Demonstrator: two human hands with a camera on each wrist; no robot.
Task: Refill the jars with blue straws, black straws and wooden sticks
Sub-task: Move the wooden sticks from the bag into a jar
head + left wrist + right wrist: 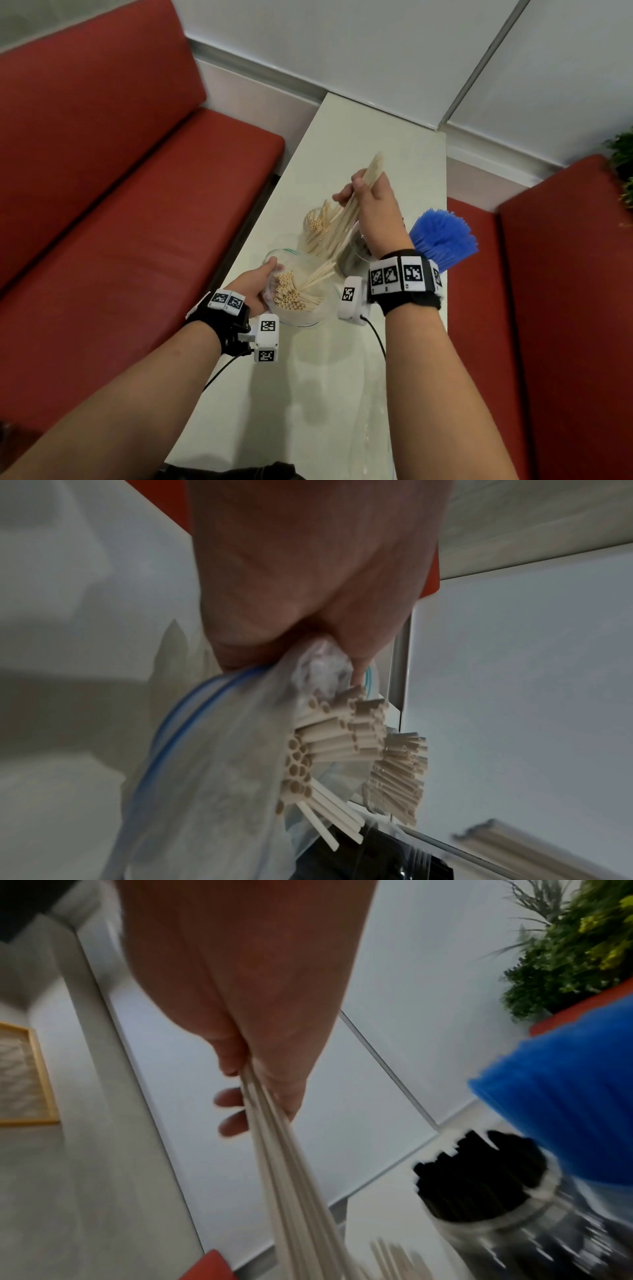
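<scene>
Wooden sticks (356,202) fill my right hand (371,202), fingers and thumb curled tight round the middle of the bundle. Its long axis runs on a slant: the top end points up and away from me, the lower end dips toward the stick jar (317,233) just below and to the left of that hand. My judgement is that the coming move turns on this: the bundle must tip more upright and drop down-left into the jar's mouth. My right hand is the nearer one to that jar.

My left hand (258,286) grips the rim of the plastic bag (301,308) nearer me on the tabletop (376,137), holding it open round the remaining sticks.

Beyond my right wrist stand the black straws (476,1175) in their jar and the blue straws (442,238).

From the head view my wrist hides the black straws; the right wrist view shows them plainly. Only the left wrist view shows the bag's blue zip strip (178,718).
</scene>
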